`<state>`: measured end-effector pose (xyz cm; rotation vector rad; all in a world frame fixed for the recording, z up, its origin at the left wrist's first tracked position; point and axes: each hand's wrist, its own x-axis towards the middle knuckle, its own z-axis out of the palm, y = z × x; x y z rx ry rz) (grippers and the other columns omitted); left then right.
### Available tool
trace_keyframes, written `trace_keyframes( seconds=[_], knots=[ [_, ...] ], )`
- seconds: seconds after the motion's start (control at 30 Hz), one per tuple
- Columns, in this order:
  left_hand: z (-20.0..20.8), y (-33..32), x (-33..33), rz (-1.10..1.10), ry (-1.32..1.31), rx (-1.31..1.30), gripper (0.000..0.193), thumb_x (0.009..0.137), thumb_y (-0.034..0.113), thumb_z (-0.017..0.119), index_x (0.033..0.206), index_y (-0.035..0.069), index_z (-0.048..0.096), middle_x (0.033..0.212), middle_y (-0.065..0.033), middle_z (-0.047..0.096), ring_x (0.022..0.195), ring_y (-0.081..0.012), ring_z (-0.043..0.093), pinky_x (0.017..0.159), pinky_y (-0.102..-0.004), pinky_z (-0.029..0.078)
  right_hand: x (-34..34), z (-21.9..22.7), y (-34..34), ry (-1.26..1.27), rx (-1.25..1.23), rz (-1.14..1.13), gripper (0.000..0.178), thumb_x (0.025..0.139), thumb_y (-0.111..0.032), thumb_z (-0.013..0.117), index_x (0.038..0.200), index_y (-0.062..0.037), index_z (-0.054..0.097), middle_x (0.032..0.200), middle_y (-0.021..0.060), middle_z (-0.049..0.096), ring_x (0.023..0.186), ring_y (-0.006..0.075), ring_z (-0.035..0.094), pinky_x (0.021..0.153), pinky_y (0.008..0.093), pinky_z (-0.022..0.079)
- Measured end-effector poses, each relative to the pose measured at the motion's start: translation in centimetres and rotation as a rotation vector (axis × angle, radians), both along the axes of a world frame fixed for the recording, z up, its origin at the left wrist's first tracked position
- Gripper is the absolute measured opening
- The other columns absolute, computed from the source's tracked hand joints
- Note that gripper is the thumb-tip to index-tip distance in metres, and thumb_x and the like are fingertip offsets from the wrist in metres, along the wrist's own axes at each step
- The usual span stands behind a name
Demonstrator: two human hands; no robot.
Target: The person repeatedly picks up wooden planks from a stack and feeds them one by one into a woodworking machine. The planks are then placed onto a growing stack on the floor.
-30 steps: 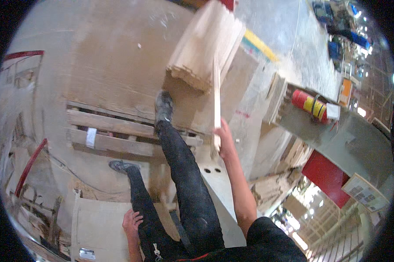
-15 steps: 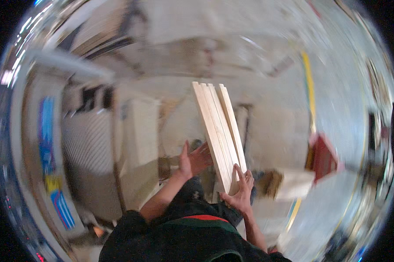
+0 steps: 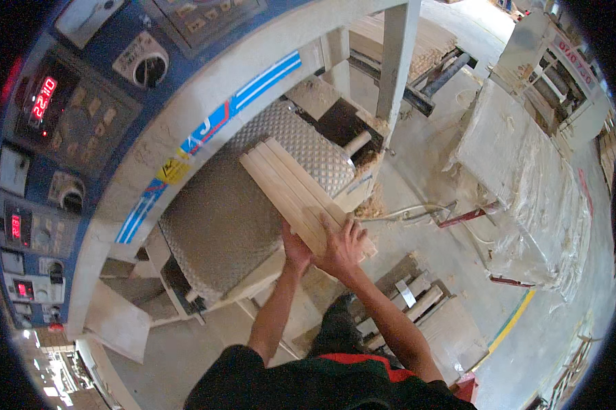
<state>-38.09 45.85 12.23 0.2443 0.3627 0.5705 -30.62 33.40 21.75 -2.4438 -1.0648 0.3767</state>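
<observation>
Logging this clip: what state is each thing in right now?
Wooden boards: bundled side by side, lying on the machine's feed table, near end gripped.
Feed table: ribbed metal, partly covered by the boards.
Left hand: under the boards' end.
Right hand: fingers spread on top.
Control panel: red displays lit.

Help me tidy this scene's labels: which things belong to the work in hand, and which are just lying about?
In hand:
- bundle of wooden slats
- left hand under its near end
- right hand on top
- ribbed machine table beneath the slats

Lying about:
- control panel
- plastic-covered stack
- wooden pallet
- sawdust
</observation>
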Motion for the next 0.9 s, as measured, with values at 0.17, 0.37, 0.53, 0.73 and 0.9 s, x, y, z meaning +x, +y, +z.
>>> trace_keyframes(
  seconds=[0.17, 0.37, 0.53, 0.73, 0.9],
  knots=[
    [-2.0, -6.7, -6.2, -0.176, 0.066, -0.416, 0.096, 0.08, 0.08, 0.038, 0.148, 0.013, 0.029, 0.155, -0.0099, 0.023, 0.144, -0.0302, 0.015, 0.116, -0.0527, 0.006, 1.2, -0.5, 9.7, 0.057, 0.058, 0.044, 0.115, 0.051, -0.041, 0.085, 0.148, -0.027, 0.027, 0.144, 0.0342, 0.022, 0.129, 0.0514, 0.028, 0.1, 0.0702, 0.022],
    [1.0, -11.1, -9.2, -0.309, 0.204, -0.374, 0.099, 0.08, 0.079, 0.041, 0.152, 0.016, 0.014, 0.158, -0.0073, 0.013, 0.145, -0.0287, 0.011, 0.116, -0.0528, 0.007, 2.6, -1.6, 15.9, 0.052, 0.056, 0.098, 0.113, 0.055, -0.045, 0.084, 0.149, -0.024, 0.025, 0.148, 0.0301, 0.022, 0.137, 0.0466, 0.021, 0.104, 0.0679, 0.019],
    [-0.7, -9.0, -10.5, -0.305, 0.204, -0.281, 0.098, 0.08, 0.077, 0.043, 0.151, 0.015, 0.016, 0.157, -0.004, 0.017, 0.143, -0.0265, 0.017, 0.115, -0.0507, 0.012, 2.8, -0.4, 15.1, 0.073, 0.11, 0.088, 0.115, 0.058, -0.047, 0.083, 0.15, -0.0215, 0.021, 0.15, 0.0267, 0.021, 0.14, 0.0445, 0.019, 0.108, 0.065, 0.016],
    [-5.2, -7.2, -8.3, -0.353, 0.668, -0.183, 0.073, 0.087, 0.063, 0.048, 0.138, 0.011, 0.038, 0.137, -0.0045, 0.045, 0.127, -0.0244, 0.04, 0.109, -0.0472, 0.027, 2.6, -0.1, 0.2, 0.049, 0.408, -0.126, 0.104, 0.068, -0.044, 0.075, 0.15, -0.0165, 0.018, 0.144, 0.0212, 0.031, 0.132, 0.0442, 0.028, 0.107, 0.0628, 0.017],
    [-12.5, -10.5, -3.9, -0.908, 0.651, -0.289, 0.043, 0.089, 0.049, 0.053, 0.108, 0.01, 0.06, 0.102, -0.0073, 0.063, 0.094, -0.0238, 0.059, 0.085, -0.0411, 0.048, -0.4, -8.4, -23.5, 0.153, 0.208, -0.7, 0.098, 0.07, -0.044, 0.072, 0.149, -0.0136, 0.022, 0.134, 0.0208, 0.04, 0.127, 0.0422, 0.032, 0.107, 0.0572, 0.022]
  ],
)
